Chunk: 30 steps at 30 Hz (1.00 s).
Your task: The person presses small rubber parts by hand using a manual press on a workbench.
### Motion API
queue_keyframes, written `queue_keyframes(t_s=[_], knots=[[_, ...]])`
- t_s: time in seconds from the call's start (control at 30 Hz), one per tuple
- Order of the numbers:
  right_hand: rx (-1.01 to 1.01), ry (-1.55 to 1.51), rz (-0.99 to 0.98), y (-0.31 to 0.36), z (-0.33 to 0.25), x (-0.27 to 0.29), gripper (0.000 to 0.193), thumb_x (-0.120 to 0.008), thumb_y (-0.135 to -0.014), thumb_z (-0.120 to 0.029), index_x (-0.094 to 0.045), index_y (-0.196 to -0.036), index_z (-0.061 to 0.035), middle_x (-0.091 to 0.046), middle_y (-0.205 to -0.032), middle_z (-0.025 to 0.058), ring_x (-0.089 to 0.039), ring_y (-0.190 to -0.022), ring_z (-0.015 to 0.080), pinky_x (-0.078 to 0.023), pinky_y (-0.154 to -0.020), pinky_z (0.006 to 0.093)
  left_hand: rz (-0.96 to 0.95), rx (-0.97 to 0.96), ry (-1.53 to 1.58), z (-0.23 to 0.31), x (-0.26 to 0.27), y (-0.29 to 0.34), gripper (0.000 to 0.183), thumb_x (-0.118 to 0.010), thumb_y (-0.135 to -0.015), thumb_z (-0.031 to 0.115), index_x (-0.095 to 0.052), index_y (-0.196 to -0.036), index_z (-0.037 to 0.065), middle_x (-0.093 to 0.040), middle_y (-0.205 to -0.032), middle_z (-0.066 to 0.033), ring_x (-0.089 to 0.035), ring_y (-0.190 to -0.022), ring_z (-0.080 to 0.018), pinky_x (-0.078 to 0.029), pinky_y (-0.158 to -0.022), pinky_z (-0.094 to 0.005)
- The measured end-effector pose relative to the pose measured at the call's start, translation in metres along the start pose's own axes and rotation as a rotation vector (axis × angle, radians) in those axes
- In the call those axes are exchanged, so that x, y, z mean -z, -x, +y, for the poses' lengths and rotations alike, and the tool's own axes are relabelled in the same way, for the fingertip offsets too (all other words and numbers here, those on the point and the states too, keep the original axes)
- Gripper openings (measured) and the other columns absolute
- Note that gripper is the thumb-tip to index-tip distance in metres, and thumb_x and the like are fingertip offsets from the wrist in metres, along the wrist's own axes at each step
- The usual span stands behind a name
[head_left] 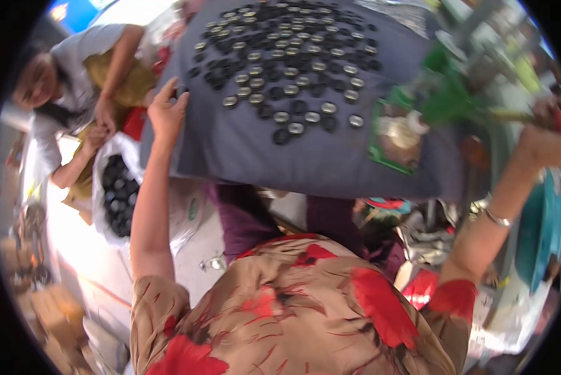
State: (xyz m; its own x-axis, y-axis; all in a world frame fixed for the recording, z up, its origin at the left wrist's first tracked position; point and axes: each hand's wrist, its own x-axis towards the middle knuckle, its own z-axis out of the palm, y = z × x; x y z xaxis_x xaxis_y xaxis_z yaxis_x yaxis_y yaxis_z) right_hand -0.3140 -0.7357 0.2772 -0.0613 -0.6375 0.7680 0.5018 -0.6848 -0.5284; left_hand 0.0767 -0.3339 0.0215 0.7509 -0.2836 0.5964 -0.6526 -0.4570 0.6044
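Observation:
My left hand [166,112] is over the left edge of a grey cloth-covered table [243,156]. Its thumb and forefinger curl toward each other around what looks like a small dark piece, too blurred to name. Far to the right, my right hand [543,140] is closed on the red end of a lever [511,115], which reaches out from a green hand press [446,87]. The press is smeared by motion. Many small black rounded pieces [281,135] are spread over the cloth, several of them showing pale metallic rings [296,128].
By the press sits a green-edged tray [375,150] with a brownish, pale-topped thing in it. At left a person [74,94] sits with hands together beside a white plastic bag [99,206] of black pieces. Cardboard boxes [55,312] are lower left; a teal basin [533,231] stands right.

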Motion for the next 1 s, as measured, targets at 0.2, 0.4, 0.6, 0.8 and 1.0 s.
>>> queue_keyframes(t_s=[0.2,0.4,0.6,0.8,1.0], knots=[[-0.081,-0.073,-0.079,-0.005,0.003,0.014,0.031,-0.042,-0.087,-0.022,-0.056,-0.093,0.0055,-0.05,-0.07,0.0131,-0.044,-0.057,0.0206,-0.037,-0.054,0.0315,-0.435,-0.124,0.444,0.232,-0.066,0.044,0.071,-0.077,-0.072,0.005,-0.049,-0.136,0.013,-0.069,-0.098,-0.0076,-0.063,-0.09,-0.0128,-0.051,-0.076,-0.0285],[-0.037,-0.002,-0.074,0.005,-0.004,0.005,0.032,-0.036,-0.09,-0.022,-0.055,-0.089,0.0043,-0.05,-0.068,0.0135,-0.045,-0.055,0.0212,-0.039,-0.052,0.0326,-0.582,-0.333,0.509,0.298,-0.163,0.086,0.088,-0.077,-0.069,0.008,-0.031,-0.144,0.007,-0.066,-0.103,-0.0162,-0.066,-0.085,-0.0295,-0.052,-0.075,-0.0369],[-0.067,-0.14,-0.043,0.009,-0.013,0.01,0.028,-0.042,-0.092,-0.025,-0.056,-0.085,-0.002,-0.049,-0.065,0.0075,-0.045,-0.052,0.015,-0.037,-0.048,0.0263,-0.635,-0.247,0.627,0.314,-0.184,0.098,0.092,-0.078,-0.067,0.006,-0.028,-0.144,0.003,-0.067,-0.102,-0.0136,-0.061,-0.094,-0.0322,-0.05,-0.081,-0.0386],[0.07,-0.048,-0.137,0.048,-0.026,0.033,0.028,-0.038,-0.091,-0.024,-0.052,-0.089,-0.0003,-0.052,-0.069,0.0146,-0.046,-0.052,0.0212,-0.041,-0.049,0.0338,-0.672,-0.156,0.725,0.315,-0.189,0.098,0.096,-0.079,-0.068,0.007,-0.022,-0.145,0.0,-0.068,-0.108,-0.0144,-0.064,-0.088,-0.029,-0.049,-0.08,-0.0358],[0.248,-0.076,-0.343,0.097,-0.029,0.055,0.032,-0.039,-0.097,-0.032,-0.051,-0.091,-0.003,-0.051,-0.072,0.0163,-0.046,-0.057,0.0234,-0.044,-0.054,0.0399,-0.685,-0.173,0.694,0.306,-0.195,0.096,0.098,-0.079,-0.069,0.008,-0.019,-0.146,-0.002,-0.068,-0.112,-0.0137,-0.064,-0.099,-0.0274,-0.048,-0.087,-0.0348]])
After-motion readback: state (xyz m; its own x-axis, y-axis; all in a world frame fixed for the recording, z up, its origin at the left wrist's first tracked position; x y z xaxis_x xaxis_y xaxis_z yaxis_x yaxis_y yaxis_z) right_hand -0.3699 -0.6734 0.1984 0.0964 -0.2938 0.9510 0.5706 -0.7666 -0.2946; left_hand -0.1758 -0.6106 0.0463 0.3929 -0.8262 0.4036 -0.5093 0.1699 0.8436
